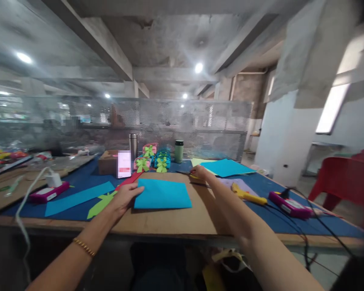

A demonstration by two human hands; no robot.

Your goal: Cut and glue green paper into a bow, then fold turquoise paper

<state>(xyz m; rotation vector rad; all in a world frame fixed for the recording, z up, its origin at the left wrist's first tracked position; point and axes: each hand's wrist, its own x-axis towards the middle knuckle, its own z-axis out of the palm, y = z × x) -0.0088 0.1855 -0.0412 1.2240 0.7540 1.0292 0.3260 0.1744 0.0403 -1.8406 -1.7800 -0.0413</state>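
My left hand pinches the left edge of a folded-looking blue craft sheet, thumb on top. The sheet is over a brown cardboard mat at the table's front. Farther forward and to the right, my right hand has its fingers closed on a pair of scissors, whose dark blades point left. Part of the handles is hidden by the fingers. A lime-green cut piece and a long blue strip lie left of my left hand.
A yellow glue gun and a purple power strip with cables lie at right. Blue sheets are stacked behind. Bow-decorated pieces, a phone, a carton and a green bottle stand at the back.
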